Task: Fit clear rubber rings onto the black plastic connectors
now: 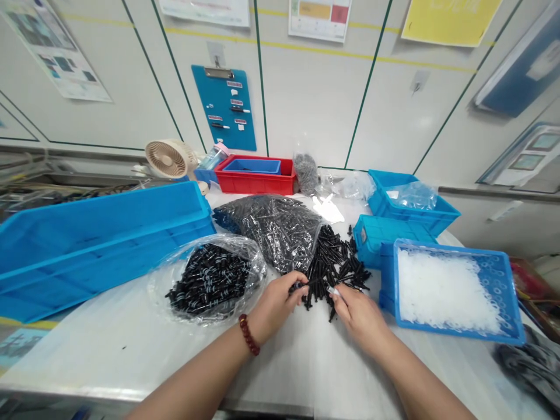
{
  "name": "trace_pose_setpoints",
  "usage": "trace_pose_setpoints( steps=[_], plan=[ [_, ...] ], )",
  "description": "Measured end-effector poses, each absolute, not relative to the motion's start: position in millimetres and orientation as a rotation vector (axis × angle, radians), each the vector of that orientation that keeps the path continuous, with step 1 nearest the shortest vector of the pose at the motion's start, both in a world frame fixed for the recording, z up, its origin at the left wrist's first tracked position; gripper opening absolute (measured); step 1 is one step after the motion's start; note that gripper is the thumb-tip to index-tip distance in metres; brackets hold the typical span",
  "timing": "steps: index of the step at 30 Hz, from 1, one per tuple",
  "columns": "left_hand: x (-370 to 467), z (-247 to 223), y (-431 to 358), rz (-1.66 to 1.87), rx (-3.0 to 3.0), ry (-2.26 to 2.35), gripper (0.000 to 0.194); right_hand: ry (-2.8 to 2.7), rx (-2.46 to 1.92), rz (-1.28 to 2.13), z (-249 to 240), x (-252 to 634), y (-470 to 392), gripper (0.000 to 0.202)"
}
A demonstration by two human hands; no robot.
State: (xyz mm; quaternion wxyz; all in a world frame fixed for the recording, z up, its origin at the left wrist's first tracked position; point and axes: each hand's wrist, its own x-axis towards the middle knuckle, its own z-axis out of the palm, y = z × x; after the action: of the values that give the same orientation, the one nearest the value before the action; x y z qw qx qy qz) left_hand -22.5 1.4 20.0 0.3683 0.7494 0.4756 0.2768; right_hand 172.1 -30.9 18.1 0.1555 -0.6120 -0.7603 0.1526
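My left hand (284, 297), with a beaded bracelet at the wrist, pinches a slim black part (298, 286) near the table's middle. To its right my right hand (355, 309) holds a small whitish piece (333, 290) between thumb and fingers. The two hands are a short gap apart. Just behind them lies a loose pile of black rod-like parts (335, 251), spilling from a large clear bag of black parts (280, 227). An open clear bag of black parts with pale rings (214, 280) lies left of my left hand.
A blue tray of white rings (446, 291) stands at the right, beside blue bins (394, 233). Long blue bins (100, 233) stand at the left. Behind are a red bin (258, 184), a fan (168, 157) and a bag of grey parts (306, 172).
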Motion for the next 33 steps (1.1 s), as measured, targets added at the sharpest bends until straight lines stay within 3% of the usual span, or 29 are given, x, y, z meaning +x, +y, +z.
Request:
trace_pose_setpoints(
  steps=[10, 19, 33],
  plan=[
    [-22, 24, 1, 0.765, 1.882, 1.141, 0.013, -2.245, -1.775, 0.494, 25, 169, -34, 0.021],
    [-22, 10, 0, 0.686, 1.93, 1.082, 0.027, -2.355, -1.776, 0.516, 27, 165, -36, 0.02],
    [-19, 3, -5, 0.621, 1.929, 1.001, 0.018, -2.413, -1.821, 0.366, 23, 159, -40, 0.02]
  ],
)
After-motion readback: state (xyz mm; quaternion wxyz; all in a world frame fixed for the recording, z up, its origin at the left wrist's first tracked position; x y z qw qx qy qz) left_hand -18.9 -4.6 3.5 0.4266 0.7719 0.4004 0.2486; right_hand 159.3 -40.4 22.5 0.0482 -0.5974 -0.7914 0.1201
